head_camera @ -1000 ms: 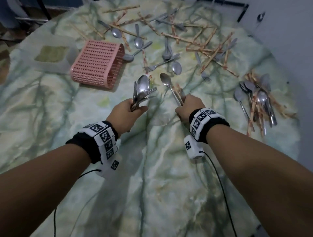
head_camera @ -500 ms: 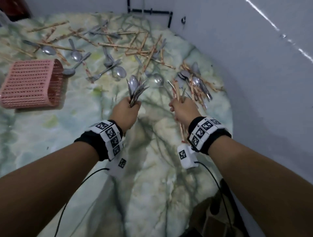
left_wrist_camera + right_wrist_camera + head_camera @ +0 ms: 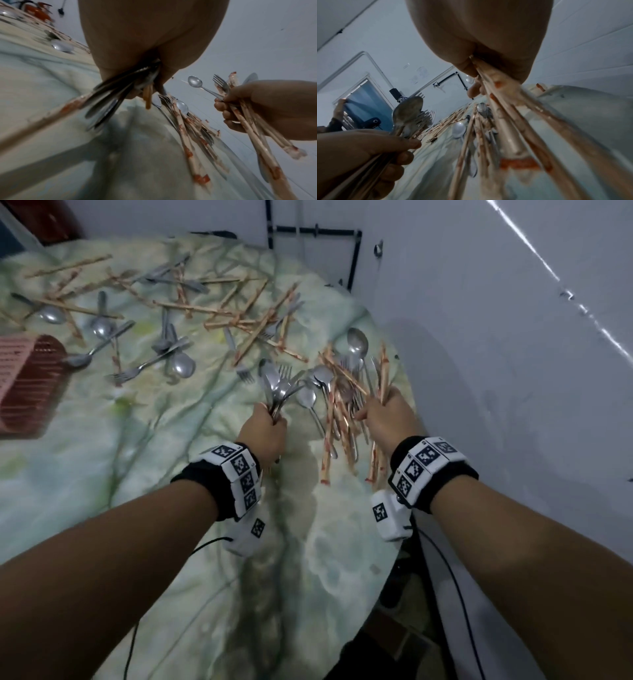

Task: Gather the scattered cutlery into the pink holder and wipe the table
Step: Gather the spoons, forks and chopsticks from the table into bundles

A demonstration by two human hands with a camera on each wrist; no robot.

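My left hand (image 3: pixel 265 426) grips a bundle of metal spoons and forks (image 3: pixel 279 383), their heads fanned upward; the handles (image 3: pixel 109 100) stick out below the fist in the left wrist view. My right hand (image 3: pixel 387 416) grips a bunch of wrapped chopsticks (image 3: pixel 383 374) with a spoon and fork (image 3: pixel 221 84) among them. It hovers over a pile of spoons and wrapped chopsticks (image 3: pixel 337 405) near the table's right edge. The pink holder (image 3: pixel 24 378) lies on its side at the far left, partly cut off by the frame.
More spoons, forks and wrapped chopsticks (image 3: pixel 212 313) lie scattered across the far half of the green marbled table (image 3: pixel 137 474). A white wall (image 3: pixel 513 371) stands close on the right, just past the table's rounded edge. Another person's arm (image 3: pixel 335 121) shows far back.
Both hands have moved right with their bundles, from near the pink holder to the pile at the table's right edge. My view has swung right; the holder has slid to the left border.
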